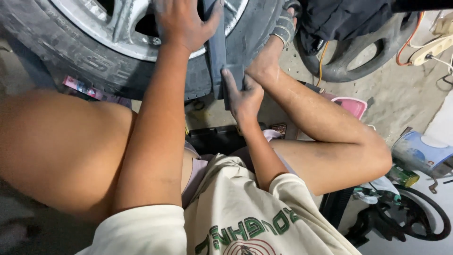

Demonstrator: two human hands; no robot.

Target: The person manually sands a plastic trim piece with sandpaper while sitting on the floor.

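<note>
A dark grey flat bar [218,45] stands nearly upright in the upper middle of the frame, leaning against the sidewall of a car tyre [85,56] that fills the upper left, with its silver alloy rim [113,28] inside. The left hand [181,23], at the top centre, rests on the rim and upper part of the bar, thumb hooked round the bar's edge and fingers curled over the spokes. The right hand [243,94], just below and right of it, clasps the bar's lower end, grimy fingers pressed flat along its face. A foot in a sandal [278,42] braces against the tyre just right of the bar.

At the right edge of the frame a blue tin can [420,151] lies tilted on the concrete floor [406,94]; its contents cannot be made out. A pink plastic tray [351,105] shows behind the right knee; what it holds is hidden. A second dark wheel [363,56] lies at the upper right under black cloth [339,19].
</note>
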